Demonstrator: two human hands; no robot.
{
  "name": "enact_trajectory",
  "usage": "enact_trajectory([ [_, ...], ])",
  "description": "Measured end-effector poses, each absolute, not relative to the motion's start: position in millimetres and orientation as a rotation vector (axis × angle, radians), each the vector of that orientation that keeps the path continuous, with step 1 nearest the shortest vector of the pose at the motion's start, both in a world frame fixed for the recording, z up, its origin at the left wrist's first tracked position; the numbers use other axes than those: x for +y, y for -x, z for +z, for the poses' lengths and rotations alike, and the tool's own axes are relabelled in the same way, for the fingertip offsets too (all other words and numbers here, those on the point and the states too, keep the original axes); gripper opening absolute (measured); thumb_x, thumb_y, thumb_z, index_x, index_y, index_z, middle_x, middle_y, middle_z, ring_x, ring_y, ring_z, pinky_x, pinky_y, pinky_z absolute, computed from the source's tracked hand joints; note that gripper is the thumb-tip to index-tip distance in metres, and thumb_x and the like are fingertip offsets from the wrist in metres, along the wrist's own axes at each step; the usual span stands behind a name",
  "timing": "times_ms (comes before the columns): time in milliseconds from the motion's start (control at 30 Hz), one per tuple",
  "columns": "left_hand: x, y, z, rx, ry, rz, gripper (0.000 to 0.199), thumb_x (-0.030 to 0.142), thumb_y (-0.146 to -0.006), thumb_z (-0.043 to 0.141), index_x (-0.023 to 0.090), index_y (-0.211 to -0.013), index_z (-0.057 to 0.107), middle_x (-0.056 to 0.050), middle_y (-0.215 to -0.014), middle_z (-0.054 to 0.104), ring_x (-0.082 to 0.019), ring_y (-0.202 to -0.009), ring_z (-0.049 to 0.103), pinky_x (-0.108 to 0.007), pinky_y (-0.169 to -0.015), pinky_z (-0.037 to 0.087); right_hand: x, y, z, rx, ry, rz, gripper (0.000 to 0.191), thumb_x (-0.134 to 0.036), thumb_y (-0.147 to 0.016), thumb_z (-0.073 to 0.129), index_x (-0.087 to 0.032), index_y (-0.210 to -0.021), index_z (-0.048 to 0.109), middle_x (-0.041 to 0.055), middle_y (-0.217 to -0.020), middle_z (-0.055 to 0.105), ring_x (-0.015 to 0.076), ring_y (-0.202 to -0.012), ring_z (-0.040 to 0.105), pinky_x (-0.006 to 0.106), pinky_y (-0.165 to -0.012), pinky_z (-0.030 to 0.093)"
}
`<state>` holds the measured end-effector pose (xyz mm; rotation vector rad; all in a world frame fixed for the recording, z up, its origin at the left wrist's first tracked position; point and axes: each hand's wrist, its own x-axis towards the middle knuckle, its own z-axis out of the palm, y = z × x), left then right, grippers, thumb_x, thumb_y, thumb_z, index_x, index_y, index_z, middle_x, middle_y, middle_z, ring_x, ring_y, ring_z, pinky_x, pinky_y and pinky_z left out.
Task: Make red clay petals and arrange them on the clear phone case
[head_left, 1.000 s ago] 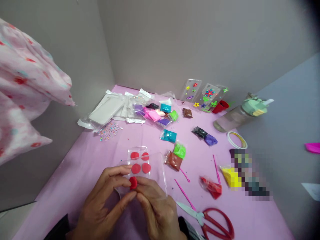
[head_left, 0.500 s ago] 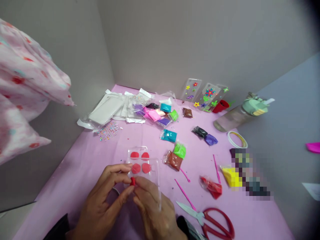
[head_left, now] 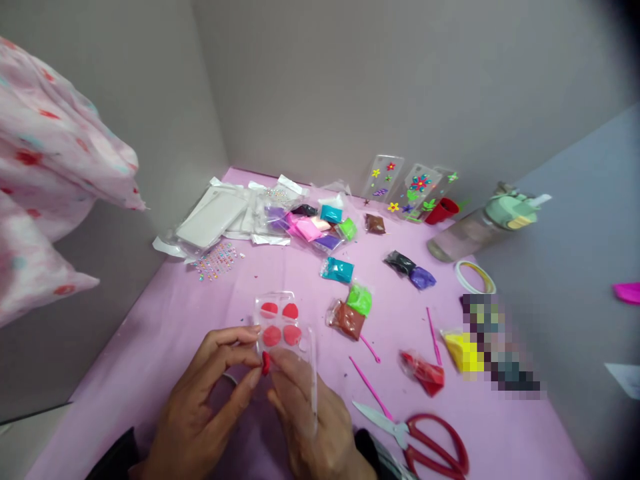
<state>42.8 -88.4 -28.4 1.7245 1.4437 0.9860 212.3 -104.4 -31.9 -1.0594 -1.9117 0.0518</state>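
My left hand (head_left: pixel 200 407) and my right hand (head_left: pixel 310 420) meet at the near edge of the pink table (head_left: pixel 165 320). Between the fingertips of both hands sits a small red clay piece (head_left: pixel 265 363), pinched thin. My right hand also steadies a clear phone case (head_left: pixel 290 333), tilted on its side, which carries several flat red clay discs (head_left: pixel 281 324). The lower part of the case is hidden behind my right fingers.
Red-handled scissors (head_left: pixel 430 450) and pink sculpting sticks (head_left: pixel 369 387) lie right of my hands. Clay bags in brown (head_left: pixel 347 320), green, teal (head_left: pixel 338 269), red (head_left: pixel 424 373), yellow lie scattered. Decorated cases (head_left: pixel 383 179), a bottle (head_left: pixel 480 227), tape roll (head_left: pixel 474 277) stand farther back; packaged cases (head_left: pixel 213 220) at back left.
The red clay piece has been squeezed narrower between my fingers. The clear case has turned more edge-on under my right hand. Both hands stay in place.
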Motion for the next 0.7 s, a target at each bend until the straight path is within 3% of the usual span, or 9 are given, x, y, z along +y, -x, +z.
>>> enact_trajectory([
  [500, -85, -47, -29, 1.441, -1.647, 0.962, 0.006, 0.034, -0.09, 0.066, 0.029, -0.088, 0.069, 0.0, -0.112, 0.067, -0.019, -0.109, 0.067, -0.03, -0.097, 0.056, -114, -211, -46, -1.925, 1.131, 0.144, 0.042, -0.007, -0.1, 0.048, -0.007, -0.142, 0.051, 0.0186, -0.117, 0.074, 0.0247, -0.117, 0.07, 0.032, -0.096, 0.062],
  [700, -85, -46, -35, 1.397, -1.694, 0.977, 0.007, 0.027, -0.094, 0.061, 0.031, -0.093, 0.068, 0.002, -0.114, 0.066, -0.016, -0.113, 0.065, -0.027, -0.1, 0.053, -114, -213, -36, -1.808, 1.206, 0.458, 0.028, -0.022, -0.104, 0.049, -0.016, -0.129, 0.058, 0.0132, -0.108, 0.073, 0.0205, -0.102, 0.073, 0.028, -0.087, 0.064],
])
